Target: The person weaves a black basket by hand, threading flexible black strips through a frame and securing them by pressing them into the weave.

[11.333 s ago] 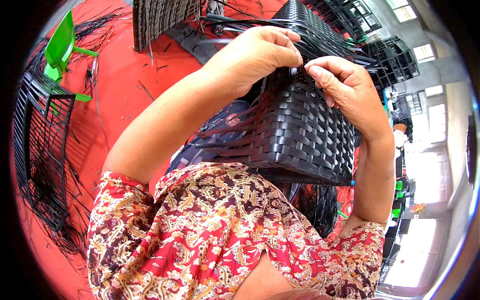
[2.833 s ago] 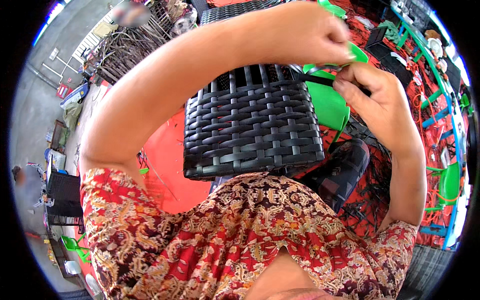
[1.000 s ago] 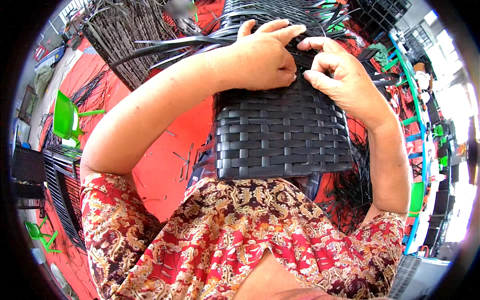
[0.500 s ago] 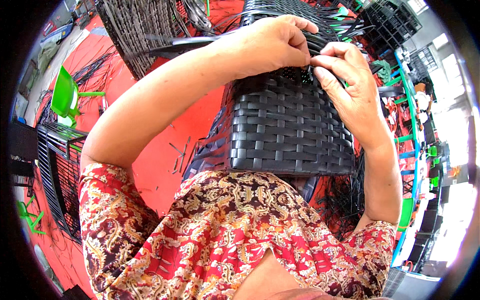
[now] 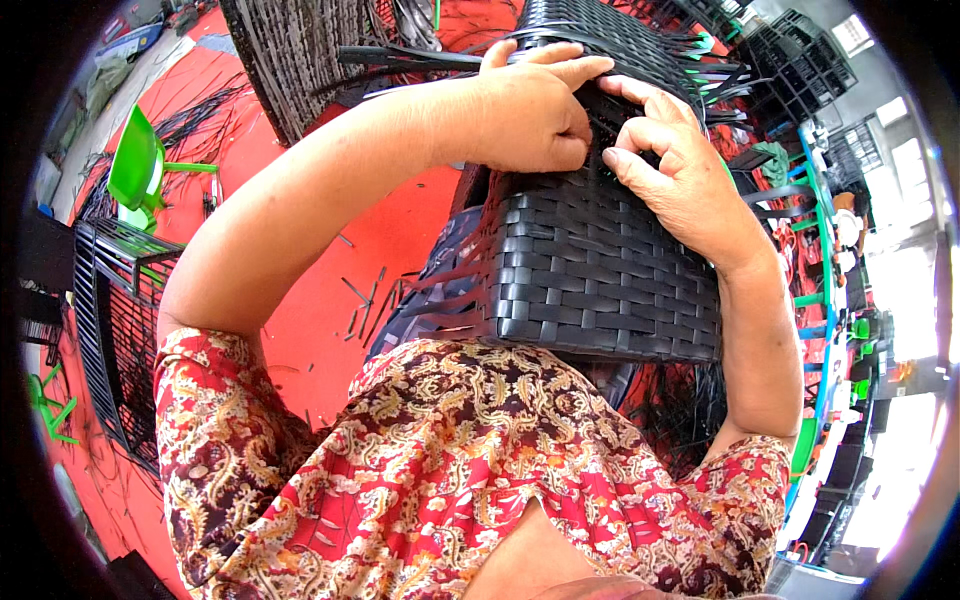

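A black basket-like piece woven from flat plastic strips [image 5: 600,270] stands tilted against my lap. Over its upper edge, my left hand [image 5: 535,115] has thumb and forefinger pinched low at the weave while its other fingers stretch out. Facing it from the right, my right hand [image 5: 675,175] is curled, thumb and forefinger close together above the same edge. What either pinch holds is hidden by the fingers. Loose black strips [image 5: 410,57] stick out leftward behind my left hand. More strip ends [image 5: 725,85] fan out on the right beyond my right hand.
A dark woven panel [image 5: 290,65] leans at the far left, near a green chair [image 5: 135,165]. A black slatted frame [image 5: 110,320] stands on the red floor [image 5: 330,260] with scattered strip offcuts. Along the right runs a green-edged table [image 5: 825,250]; stacked black frames [image 5: 795,65] are behind.
The woven piece has shifted slightly right in view. My left hand has moved left and down, its outer fingers spreading, and my right fingers have curled closer in.
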